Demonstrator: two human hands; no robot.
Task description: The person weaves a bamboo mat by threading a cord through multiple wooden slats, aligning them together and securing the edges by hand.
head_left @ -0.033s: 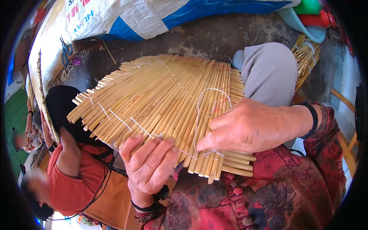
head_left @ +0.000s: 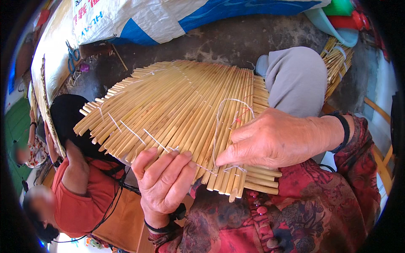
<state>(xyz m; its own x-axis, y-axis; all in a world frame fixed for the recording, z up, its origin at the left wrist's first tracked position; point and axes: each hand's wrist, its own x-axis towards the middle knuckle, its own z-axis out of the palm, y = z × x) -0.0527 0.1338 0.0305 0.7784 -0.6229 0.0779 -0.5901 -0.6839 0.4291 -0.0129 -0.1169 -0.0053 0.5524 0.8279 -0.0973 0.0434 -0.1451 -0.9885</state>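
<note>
A fan-shaped mat of straw-coloured stalks (head_left: 181, 97), tied with rows of white string, lies across my lap. My left hand (head_left: 164, 183) is closed on its near edge, fingers on top and thumb hidden. Over the mat's right part, my right hand (head_left: 274, 137) is closed in a pinch, with thumb and forefinger at a white string (head_left: 232, 99) that loops up and back over the stalks. Thin red thread (head_left: 242, 114) crosses the stalks just beyond that hand. Shorter stalks (head_left: 261, 181) stick out crosswise beneath the mat at its near right.
A large white and blue woven sack (head_left: 156, 21) lies at the back. Scissors (head_left: 72, 57) are at the far left. Tied stalk bundles (head_left: 337, 63) stand right of my grey-clad knee (head_left: 297, 80), below a light-blue basin (head_left: 333, 29). A person in red (head_left: 86, 198) sits at left.
</note>
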